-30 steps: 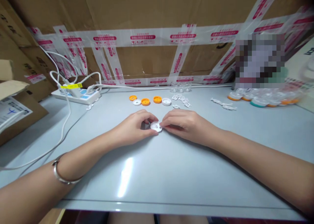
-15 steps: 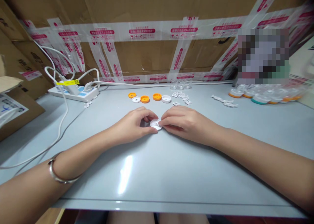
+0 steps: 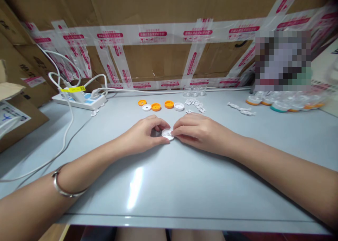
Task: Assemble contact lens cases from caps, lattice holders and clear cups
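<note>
Both hands meet at the middle of a pale grey table. My left hand curls its fingers round a small white round cap and holds it just above the tabletop. My right hand pinches the cap's right edge with thumb and forefinger; what its fingertips press, if anything, is too small to make out. A silver bangle sits on my left wrist.
Beyond the hands lie orange caps, white caps and a scatter of tiny white parts. More white parts and capped clear containers sit at right. A power strip with white cables lies back left. Taped cardboard walls the table.
The view shifted slightly up and left between one second ago and half a second ago. Both hands stay on the white cap with almost no movement.
</note>
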Tool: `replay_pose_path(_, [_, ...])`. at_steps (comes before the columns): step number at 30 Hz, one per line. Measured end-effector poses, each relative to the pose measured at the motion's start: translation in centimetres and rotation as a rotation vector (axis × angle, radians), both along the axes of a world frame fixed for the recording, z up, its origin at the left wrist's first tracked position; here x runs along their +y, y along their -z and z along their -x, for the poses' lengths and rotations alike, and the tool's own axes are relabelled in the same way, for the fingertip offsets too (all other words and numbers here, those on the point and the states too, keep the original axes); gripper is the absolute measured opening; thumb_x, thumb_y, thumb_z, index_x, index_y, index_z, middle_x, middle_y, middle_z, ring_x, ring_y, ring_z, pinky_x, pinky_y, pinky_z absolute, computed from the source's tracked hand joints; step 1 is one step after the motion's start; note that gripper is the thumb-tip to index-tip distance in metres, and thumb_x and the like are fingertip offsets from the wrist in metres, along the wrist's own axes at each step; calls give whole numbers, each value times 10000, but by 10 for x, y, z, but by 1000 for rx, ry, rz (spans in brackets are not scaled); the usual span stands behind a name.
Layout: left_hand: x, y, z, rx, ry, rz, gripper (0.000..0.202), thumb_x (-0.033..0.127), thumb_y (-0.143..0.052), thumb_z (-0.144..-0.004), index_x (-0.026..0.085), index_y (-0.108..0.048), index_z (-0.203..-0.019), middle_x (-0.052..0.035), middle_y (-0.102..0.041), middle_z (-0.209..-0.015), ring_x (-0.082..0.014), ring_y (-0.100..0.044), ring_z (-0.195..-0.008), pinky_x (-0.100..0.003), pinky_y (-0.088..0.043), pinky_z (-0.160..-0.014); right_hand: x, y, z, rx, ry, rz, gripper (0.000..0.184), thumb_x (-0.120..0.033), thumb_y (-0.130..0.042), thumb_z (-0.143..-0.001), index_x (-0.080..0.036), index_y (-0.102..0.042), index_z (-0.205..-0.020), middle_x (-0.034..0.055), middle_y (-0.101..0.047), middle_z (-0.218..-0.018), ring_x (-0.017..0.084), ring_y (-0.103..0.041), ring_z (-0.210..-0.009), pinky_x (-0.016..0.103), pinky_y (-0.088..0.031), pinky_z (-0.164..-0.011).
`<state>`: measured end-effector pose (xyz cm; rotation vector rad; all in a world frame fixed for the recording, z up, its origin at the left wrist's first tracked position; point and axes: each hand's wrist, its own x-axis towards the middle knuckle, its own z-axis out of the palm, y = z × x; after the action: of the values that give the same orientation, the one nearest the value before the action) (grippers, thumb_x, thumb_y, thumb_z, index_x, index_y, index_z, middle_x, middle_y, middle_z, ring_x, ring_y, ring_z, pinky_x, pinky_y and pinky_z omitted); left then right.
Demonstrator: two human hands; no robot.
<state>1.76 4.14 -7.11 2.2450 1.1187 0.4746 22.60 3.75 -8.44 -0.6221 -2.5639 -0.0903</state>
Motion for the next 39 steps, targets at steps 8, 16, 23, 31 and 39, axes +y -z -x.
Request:
replay_pose_path(8, [0, 0, -1, -1, -3, 5, 287, 338, -632, -731, 181, -618, -970, -35, -592, -906, -158, -533, -824, -279, -440, -729, -1, -1, 0, 5, -2, 71, 170, -148, -483, -844, -171, -651, -854, 70, -659, -860, 168, -590, -771, 309, -458, -712])
replay_pose_path(16, [0, 0, 0, -5, -12, -6, 301, 349, -635, -719, 189, -630, -973, -32, -610, -902, -159, -548, -819, -279, -445, -730, -1, -2, 0, 9, 3, 129, 186, -136, -474, -823, -177, -642, -890, 71, -651, -876, 166, -591, -787, 301, -456, -717])
replay_pose_path(23, [8, -11, 6, -38, -129, -68, 442, 470, -642, -694, 178, -632, -1025, -57, -643, -998, -190, -568, -888, -295, -445, -768, -2, -7, -1, 172, 50, 71, 191, -138, -461, -829, -188, -619, -924, 46, -678, -793, 164, -612, -752, 322, -458, -728])
replay_pose_path(31, [43, -3, 28, 247, -232, -383, 519, 415, -491, -810, 187, -452, -1274, -102, -465, -1344, -282, -389, -1228, -459, -297, -999, 1, -8, -1, 277, 109, 125, 215, -129, -465, -809, -204, -644, -901, 43, -704, -831, 166, -637, -770, 310, -488, -739])
replay_pose_path(39, [38, -4, 13, 301, -195, -375, 242, 364, -490, -827, 220, -587, -995, -99, -545, -1249, -282, -441, -1180, -482, -295, -932, 7, -11, -6, 435, 208, 219, 205, -107, -481, -771, -169, -655, -858, 48, -690, -803, 141, -635, -726, 276, -491, -708])
